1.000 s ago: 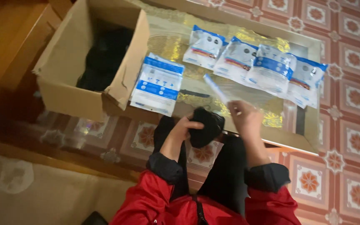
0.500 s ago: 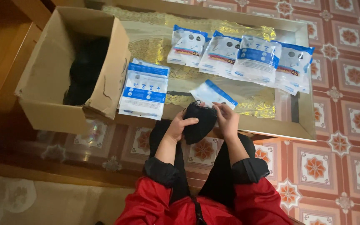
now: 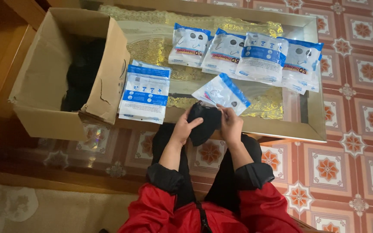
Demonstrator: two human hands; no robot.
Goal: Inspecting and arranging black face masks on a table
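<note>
both hands, the left hand (image 3: 183,128) and right hand (image 3: 231,126), were closed on a soft black mask (image 3: 204,124) at the glass table's (image 3: 311,129) near edge. one open packet (image 3: 222,92) lay just beyond; four sealed packets (image 3: 247,54) formed a row, beside one cardboard box (image 3: 44,77).

1. One view only: the head camera is looking steeply down from above the seated person.
2. It is facing forward over the red sleeves (image 3: 173,211) and lap toward the glass table (image 3: 311,125).
3. Both hands are sitting near frame centre, at arm's length from the lens.
4. The frame is taking in the cardboard box (image 3: 44,116) at left and the tiled floor (image 3: 359,172) at right.
</note>
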